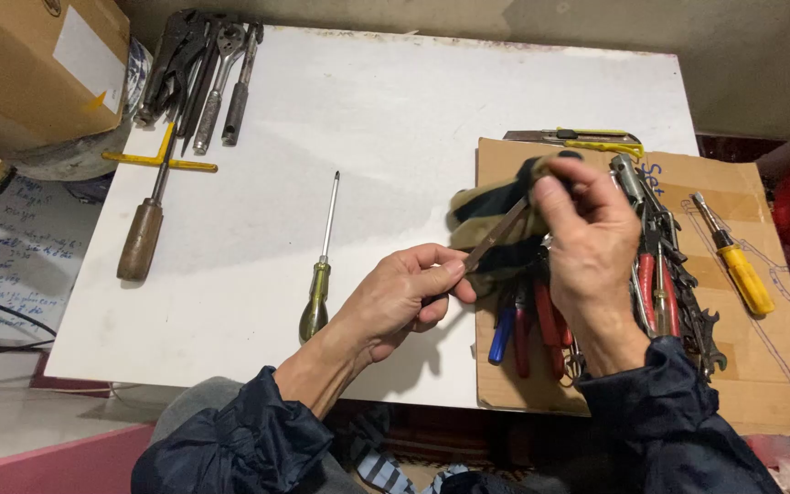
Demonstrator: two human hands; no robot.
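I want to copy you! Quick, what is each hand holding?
Left hand: fingers pinched on one end of a thin metal tool.
Right hand: fingers pinched on its other end.

Overhead light is falling evenly, leaving the white table (395, 119) bright without glare. Soft shadows are lying under both hands and beside the screwdriver (320, 265). Focus is holding sharp centrally; edges are bending slightly and dimming.

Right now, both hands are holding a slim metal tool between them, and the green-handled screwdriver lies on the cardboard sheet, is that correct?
Not quite: the green-handled screwdriver lies on the white table, left of the cardboard sheet. The head view shows it. The left hand and right hand do hold the slim metal tool between them.
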